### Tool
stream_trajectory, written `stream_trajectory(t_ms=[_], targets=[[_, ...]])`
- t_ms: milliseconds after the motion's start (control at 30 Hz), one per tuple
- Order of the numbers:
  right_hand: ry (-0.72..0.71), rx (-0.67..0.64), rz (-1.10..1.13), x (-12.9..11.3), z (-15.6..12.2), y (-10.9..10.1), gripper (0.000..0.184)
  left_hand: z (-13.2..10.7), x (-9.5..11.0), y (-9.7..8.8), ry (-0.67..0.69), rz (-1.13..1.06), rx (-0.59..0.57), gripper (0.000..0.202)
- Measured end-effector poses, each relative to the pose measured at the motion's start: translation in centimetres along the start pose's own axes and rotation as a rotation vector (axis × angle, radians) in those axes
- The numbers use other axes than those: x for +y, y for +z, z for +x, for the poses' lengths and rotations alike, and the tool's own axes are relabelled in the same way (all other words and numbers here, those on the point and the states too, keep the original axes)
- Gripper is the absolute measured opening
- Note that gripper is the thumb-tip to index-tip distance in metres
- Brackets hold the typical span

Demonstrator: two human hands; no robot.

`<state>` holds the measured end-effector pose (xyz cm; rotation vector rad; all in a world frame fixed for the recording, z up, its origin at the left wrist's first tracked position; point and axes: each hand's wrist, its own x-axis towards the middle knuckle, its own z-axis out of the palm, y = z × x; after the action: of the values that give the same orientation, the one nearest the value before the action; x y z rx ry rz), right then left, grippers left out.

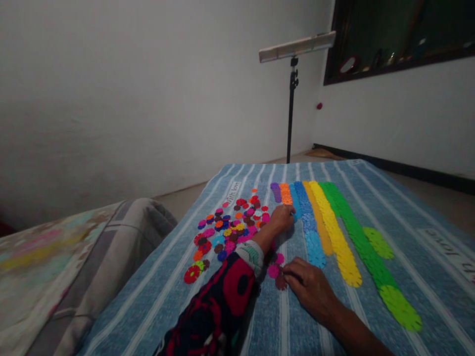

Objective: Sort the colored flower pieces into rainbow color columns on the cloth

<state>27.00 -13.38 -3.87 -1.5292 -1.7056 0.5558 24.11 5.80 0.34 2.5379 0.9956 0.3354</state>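
"Pale walls (148, 99) and a black stand (290, 113) rise behind a blue-striped, cloth-covered surface (148, 306). Where are the discs?"

"Loose discs (230, 245) lie scattered to the left; overlapping rows (332, 227), purple through green, run lengthwise to the right."

"And the hands?"

"The left hand (284, 217), in a patterned sleeve (218, 301), reaches across with curled fingers, its fingertips at a light-blue row (296, 195); whether it grips a disc, one cannot tell."

"The right?"

"The right hand (306, 282) is half-closed, thumb and fingertips close together beside pink discs (273, 271), at the edge of a brown disc (281, 283); its hold is unclear."
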Motion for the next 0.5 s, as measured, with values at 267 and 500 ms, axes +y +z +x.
stream_trajectory(t_ms=[267, 500], targets=[[0.027, 0.001, 0.027, -0.7, 0.1, -0.3, 0.026, 2.4, 0.2, 1.6, 0.008, 0.047, 0.017, 0.028], [-0.008, 0.016, 0.033, -0.4, 0.1, -0.1, 0.028, 1.6, -0.8, 1.6, -0.133, 0.042, 0.096, 0.027]])
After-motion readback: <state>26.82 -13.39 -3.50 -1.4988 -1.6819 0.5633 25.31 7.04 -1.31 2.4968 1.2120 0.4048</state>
